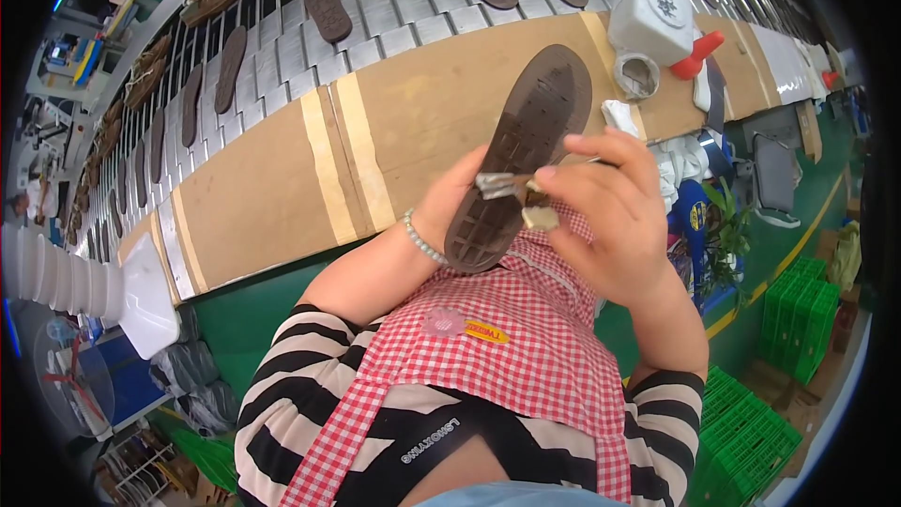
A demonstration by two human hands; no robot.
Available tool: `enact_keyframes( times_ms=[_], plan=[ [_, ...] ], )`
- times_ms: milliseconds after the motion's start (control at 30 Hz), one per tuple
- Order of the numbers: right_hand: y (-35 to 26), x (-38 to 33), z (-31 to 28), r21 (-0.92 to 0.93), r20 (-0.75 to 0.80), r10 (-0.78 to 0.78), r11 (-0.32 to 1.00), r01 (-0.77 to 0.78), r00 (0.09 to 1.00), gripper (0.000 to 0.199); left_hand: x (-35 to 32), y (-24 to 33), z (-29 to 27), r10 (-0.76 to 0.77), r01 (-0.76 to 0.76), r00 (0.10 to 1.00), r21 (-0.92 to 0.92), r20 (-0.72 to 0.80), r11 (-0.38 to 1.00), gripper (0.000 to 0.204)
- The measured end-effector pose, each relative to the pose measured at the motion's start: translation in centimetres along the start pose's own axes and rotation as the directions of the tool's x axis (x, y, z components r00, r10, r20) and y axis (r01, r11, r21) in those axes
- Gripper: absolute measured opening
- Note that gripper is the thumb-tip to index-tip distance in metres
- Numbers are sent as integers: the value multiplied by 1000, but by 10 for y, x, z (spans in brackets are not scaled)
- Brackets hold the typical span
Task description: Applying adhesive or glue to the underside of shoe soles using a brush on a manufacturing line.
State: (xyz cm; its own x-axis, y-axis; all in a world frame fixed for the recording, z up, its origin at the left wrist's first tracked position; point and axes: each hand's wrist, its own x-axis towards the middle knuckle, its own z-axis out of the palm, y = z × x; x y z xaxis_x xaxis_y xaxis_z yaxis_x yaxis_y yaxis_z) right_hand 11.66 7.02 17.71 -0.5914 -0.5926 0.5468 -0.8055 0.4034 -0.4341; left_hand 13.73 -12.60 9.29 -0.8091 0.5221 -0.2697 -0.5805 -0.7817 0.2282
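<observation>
A dark brown shoe sole [549, 94] is tilted upright over the cardboard edge, its gridded face turned up. My left hand [452, 195] grips it along its left edge, the fingers mostly hidden behind it. In my right hand [605, 211] is a small brush [497, 185] with a flat greyish head, pinched between thumb and fingers; the head lies over the lower half of the sole. A pale yellowish piece [540, 218] shows by the right fingertips; whether it belongs to the brush I cannot tell.
Cardboard [253, 216] with tape strips covers the bench. Behind it runs a slatted metal conveyor [404, 23] carrying several soles and shoes. A white plastic container [650, 19], an open round pot [636, 77] and a red object [697, 54] stand at the right. Green crates [798, 319] sit on the floor.
</observation>
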Motion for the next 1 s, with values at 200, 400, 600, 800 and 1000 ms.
enact_keyframes(
  times_ms=[200, 400, 600, 800, 1000],
  plan=[
    [-10, -5, 9, 65, 52, -12, 998, 9, 999, 43, 3, 3, 8, -27, 25, 996, -31, -87, 999, 41],
    [-11, -6, 8, 110, 60, -36, 994, 29, 998, 44, 6, 3, -1, -38, 31, 997, -105, -69, 994, 40],
    [-15, -9, 14, 121, 99, -73, 991, 61, 992, 36, 14, 5, -2, -3, 3, 1000, -91, 7, 996, 41],
    [-12, -9, 1, 107, 211, -161, 984, 141, 964, 27, 10, 7, -2, -131, 140, 989, -165, 62, 976, 43],
    [-12, -6, -27, -69, 214, -85, 992, 102, 973, 24, 6, 7, 10, -165, 201, 974, -250, 157, 947, 48]
  ],
)
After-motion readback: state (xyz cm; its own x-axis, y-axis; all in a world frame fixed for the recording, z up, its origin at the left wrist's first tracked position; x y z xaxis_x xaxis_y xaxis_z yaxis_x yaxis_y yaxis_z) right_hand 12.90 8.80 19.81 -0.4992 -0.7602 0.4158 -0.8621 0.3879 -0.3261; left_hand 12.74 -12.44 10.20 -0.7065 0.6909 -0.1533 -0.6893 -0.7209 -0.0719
